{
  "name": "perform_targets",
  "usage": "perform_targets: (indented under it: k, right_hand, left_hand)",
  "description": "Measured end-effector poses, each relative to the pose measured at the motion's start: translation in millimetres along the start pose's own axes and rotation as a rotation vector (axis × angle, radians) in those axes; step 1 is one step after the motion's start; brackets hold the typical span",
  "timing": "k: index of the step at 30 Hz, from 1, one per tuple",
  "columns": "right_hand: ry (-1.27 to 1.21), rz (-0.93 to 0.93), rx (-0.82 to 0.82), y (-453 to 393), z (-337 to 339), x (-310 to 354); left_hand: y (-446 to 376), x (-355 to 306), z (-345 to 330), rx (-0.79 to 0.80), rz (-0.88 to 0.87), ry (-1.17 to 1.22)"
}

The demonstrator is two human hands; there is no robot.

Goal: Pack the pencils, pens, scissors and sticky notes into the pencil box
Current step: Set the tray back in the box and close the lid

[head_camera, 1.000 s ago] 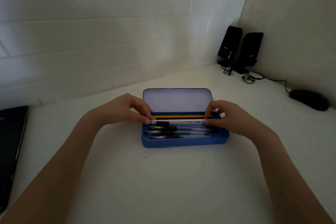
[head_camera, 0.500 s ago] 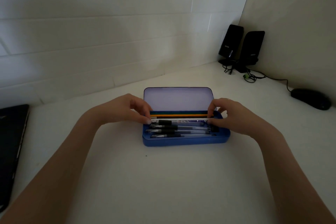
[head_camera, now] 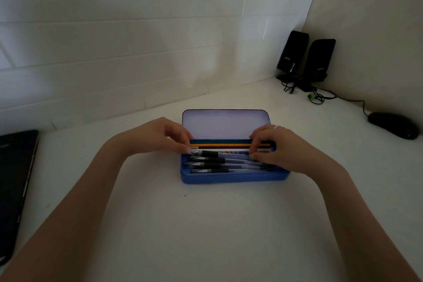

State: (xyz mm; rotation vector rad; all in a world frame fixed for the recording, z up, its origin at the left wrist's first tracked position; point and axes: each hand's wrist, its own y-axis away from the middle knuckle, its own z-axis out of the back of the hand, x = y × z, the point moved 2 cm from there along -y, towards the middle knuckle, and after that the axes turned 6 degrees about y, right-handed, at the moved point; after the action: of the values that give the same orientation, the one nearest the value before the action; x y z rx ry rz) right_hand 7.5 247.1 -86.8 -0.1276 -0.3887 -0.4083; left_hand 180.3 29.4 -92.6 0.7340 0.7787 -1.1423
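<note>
A blue pencil box (head_camera: 233, 177) stands open on the white desk, its pale lid (head_camera: 225, 123) raised at the back. Inside, coloured pencils (head_camera: 220, 144) lie along the far wall and several clear pens with black grips (head_camera: 212, 162) lie in front. My left hand (head_camera: 160, 136) pinches the left end of the topmost pen (head_camera: 209, 153) at the box's left side. My right hand (head_camera: 278, 147) has curled fingers pinching that pen's right end over the box's right part. Scissors and sticky notes are not visible.
A dark laptop (head_camera: 13, 181) lies at the left desk edge. Two black speakers (head_camera: 304, 59) with cables stand in the far right corner, and a black mouse (head_camera: 393, 125) sits to the right. White tiled wall runs behind the box.
My right hand has slid slightly left along the pens, further over the box. The left hand and the box have stayed in place.
</note>
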Motion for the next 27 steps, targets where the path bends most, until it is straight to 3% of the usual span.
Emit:
perform_targets:
  k: [19,27]
  right_hand:
    - [0.156,-0.063,0.007,3.5,5.8,3.4]
    - [0.118,-0.085,0.018,5.6,8.3,2.7]
  left_hand:
    - [2.7,-15.4,-4.6,-0.022,0.023,-0.187]
    - [4.3,-38.2,-21.8,-0.223,0.115,-0.413]
